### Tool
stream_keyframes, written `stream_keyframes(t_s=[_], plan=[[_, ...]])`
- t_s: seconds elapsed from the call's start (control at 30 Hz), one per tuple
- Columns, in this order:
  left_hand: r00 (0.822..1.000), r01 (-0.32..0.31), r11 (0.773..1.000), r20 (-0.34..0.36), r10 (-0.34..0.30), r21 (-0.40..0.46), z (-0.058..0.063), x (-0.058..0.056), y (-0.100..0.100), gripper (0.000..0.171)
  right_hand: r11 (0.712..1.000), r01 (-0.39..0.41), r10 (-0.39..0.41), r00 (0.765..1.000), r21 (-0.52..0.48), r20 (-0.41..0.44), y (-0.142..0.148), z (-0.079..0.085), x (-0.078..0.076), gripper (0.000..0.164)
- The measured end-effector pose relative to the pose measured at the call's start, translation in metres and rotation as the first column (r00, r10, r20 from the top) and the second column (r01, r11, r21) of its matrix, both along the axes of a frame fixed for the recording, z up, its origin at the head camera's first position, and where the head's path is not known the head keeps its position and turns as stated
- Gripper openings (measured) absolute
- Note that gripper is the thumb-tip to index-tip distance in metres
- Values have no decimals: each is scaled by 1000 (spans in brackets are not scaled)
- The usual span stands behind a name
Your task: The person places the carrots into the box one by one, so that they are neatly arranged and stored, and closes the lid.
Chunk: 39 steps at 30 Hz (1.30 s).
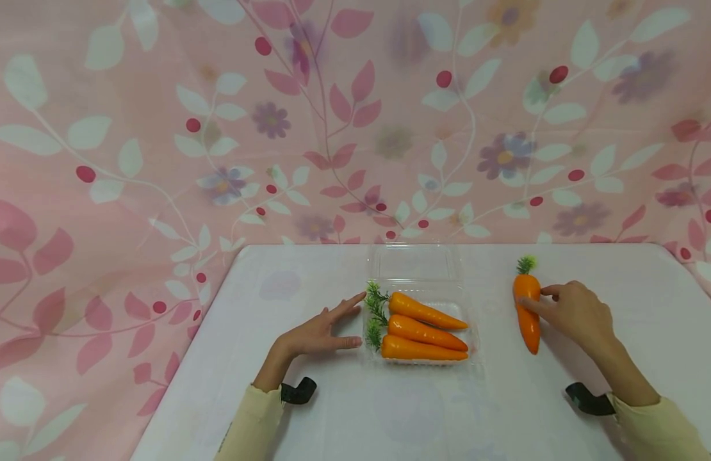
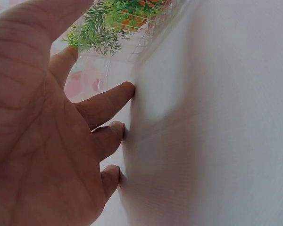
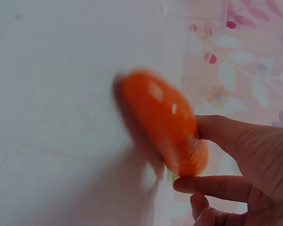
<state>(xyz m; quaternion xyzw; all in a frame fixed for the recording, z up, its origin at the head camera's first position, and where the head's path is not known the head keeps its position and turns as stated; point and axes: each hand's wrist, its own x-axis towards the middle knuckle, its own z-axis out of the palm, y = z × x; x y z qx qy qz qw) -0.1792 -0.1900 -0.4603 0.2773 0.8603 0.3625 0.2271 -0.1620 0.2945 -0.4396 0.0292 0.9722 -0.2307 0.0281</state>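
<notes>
Three orange toy carrots (image 1: 427, 330) with green tops (image 1: 374, 314) lie side by side in a clear plastic clamshell box (image 1: 476, 346), tips toward the right. Beside the box's left edge is my left hand (image 1: 321, 333), fingers spread and holding nothing; its fingertips come down at the white cloth in the left wrist view. Right of the box, my right hand (image 1: 574, 314) pinches a fourth carrot (image 1: 527, 320) between thumb and fingers. That carrot points its green top to the back and its tip to the front. In the right wrist view the carrot (image 3: 160, 122) looks blurred.
The box's clear lid (image 1: 414, 262) stands folded back behind it, near the table's far edge. A white cloth covers the table (image 1: 413, 416). Behind hangs a pink floral curtain (image 1: 355, 128). Black wrist mounts (image 1: 588, 398) stick out from both sleeves.
</notes>
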Motion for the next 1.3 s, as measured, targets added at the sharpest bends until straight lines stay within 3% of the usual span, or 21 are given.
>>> stream_keyframes(t_s=[0.37, 1.0, 1.3], plan=[[1000, 0, 1000, 14, 0, 5, 3, -1, 2, 87, 997, -70, 71, 998, 22, -3, 11, -10, 0, 77], [1000, -5, 1000, 10, 5, -9, 2, 1, 1, 88, 998, -58, 58, 998, -5, 8, 13, -5, 3, 81], [1000, -6, 1000, 6, 6, -9, 3, 1, 0, 88, 994, -92, 89, 995, -58, -41, 5, 6, 7, 72]])
